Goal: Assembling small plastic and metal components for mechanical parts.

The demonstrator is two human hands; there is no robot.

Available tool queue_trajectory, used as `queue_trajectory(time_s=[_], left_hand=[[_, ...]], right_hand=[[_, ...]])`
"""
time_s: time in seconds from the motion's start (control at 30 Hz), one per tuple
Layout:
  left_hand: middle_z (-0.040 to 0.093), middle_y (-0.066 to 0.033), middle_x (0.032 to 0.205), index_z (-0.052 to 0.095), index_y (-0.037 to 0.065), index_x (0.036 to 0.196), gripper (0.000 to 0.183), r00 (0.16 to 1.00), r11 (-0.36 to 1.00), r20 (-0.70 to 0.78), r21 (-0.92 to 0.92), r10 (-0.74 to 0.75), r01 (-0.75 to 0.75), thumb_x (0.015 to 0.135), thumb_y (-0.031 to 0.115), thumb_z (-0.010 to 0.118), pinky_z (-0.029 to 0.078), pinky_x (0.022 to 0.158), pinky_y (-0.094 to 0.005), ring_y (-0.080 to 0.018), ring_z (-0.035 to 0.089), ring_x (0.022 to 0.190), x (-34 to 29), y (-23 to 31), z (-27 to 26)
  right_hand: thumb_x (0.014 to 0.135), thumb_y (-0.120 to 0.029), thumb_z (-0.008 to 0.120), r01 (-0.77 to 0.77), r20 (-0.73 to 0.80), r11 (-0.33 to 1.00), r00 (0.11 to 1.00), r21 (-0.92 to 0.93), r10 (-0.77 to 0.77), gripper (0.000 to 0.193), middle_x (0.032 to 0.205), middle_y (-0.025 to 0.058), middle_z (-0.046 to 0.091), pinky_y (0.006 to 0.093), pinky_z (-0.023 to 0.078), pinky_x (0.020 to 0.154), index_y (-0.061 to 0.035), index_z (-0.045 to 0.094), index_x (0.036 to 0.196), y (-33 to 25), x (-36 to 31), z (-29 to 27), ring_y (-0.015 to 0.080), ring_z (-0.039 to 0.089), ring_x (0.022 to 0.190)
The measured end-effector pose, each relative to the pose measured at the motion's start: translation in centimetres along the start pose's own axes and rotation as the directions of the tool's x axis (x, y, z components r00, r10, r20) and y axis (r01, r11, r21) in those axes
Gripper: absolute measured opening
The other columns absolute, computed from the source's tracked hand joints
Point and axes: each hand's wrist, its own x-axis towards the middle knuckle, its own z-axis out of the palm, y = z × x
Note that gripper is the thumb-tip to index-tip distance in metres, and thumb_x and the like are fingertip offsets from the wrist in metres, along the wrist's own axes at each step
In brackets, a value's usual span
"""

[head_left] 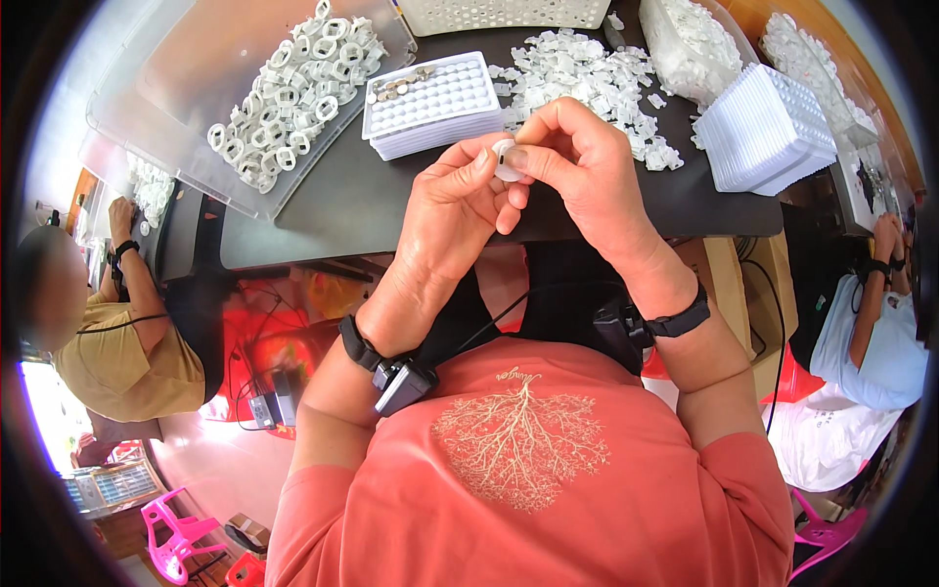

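Above the near edge of the dark table, a small round white plastic part (pixel 506 170) with a dark slot is held up between both hands. My left hand (pixel 452 201) grips it from the left, thumb and fingers closed round its edge. From the right, my right hand (pixel 592 166) pinches the same part between thumb and forefinger; the fingertips cover some of it. Just behind my left hand stands a stack of white dimpled trays (pixel 440 134), with several small round metal-looking pieces (pixel 399 86) on the top one.
At the left, a clear bin (pixel 186 147) holds many white ring-shaped parts (pixel 303 93). Loose white plastic pieces (pixel 577 83) are heaped behind my hands. More stacked trays (pixel 768 132) stand at right. People (pixel 127 333) work on both sides.
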Motion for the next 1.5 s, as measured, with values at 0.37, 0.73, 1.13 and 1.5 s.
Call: queue_trajectory(time_s=[0.37,0.73,1.13,1.5], left_hand=[[0.067,-0.0199,0.099,0.062,-0.003,0.114,0.026,0.998,0.997,0.006,0.031,0.066,-0.066,0.097,0.016,0.065,0.052,0.055,-0.0331,-0.0257,0.066,0.077,0.1,-0.3,0.0],[0.068,-0.0260,0.100,0.058,-0.008,0.121,0.034,0.997,0.997,-0.024,-0.005,0.078,-0.078,0.099,0.017,0.063,0.054,0.056,-0.0342,-0.0275,0.069,0.076,-2.1,4.2,1.4],[0.069,-0.0047,0.078,0.074,-0.004,0.098,0.017,0.684,0.490,-0.292,0.865,0.668,-0.109,0.084,0.007,0.075,0.042,0.049,-0.0220,-0.0081,0.058,0.064,-1.1,12.8,-5.6],[0.071,-0.0113,0.081,0.070,-0.004,0.089,0.021,0.674,0.042,-0.052,0.999,0.737,0.030,0.077,0.012,0.075,0.051,0.071,-0.0307,-0.0152,0.064,0.075,2.1,11.5,-10.2]], right_hand=[[0.090,-0.010,0.071,-0.175,0.117,0.967,0.973,-0.186,0.199,0.017,0.077,0.0063,0.065,0.0264,0.050,0.063,0.0002,0.059,0.085,-0.3,1.3,-1.3,0.0102,0.063,0.066],[0.084,-0.004,0.070,-0.238,0.314,0.949,0.903,-0.205,0.294,0.010,0.071,0.0045,0.065,0.0218,0.048,0.057,-0.0024,0.062,0.080,-5.0,6.0,1.0,0.0089,0.060,0.061],[0.091,-0.016,0.070,0.694,0.241,0.673,0.720,-0.253,-0.651,0.026,0.078,0.0052,0.067,0.0154,0.048,0.059,0.0015,0.066,0.110,-16.6,8.0,6.9,0.0093,0.062,0.065],[0.088,-0.023,0.070,0.797,0.329,0.422,0.576,-0.433,-0.749,0.030,0.081,0.0054,0.066,0.0185,0.045,0.061,0.0004,0.065,0.106,-20.9,9.1,4.4,0.0094,0.059,0.065]])
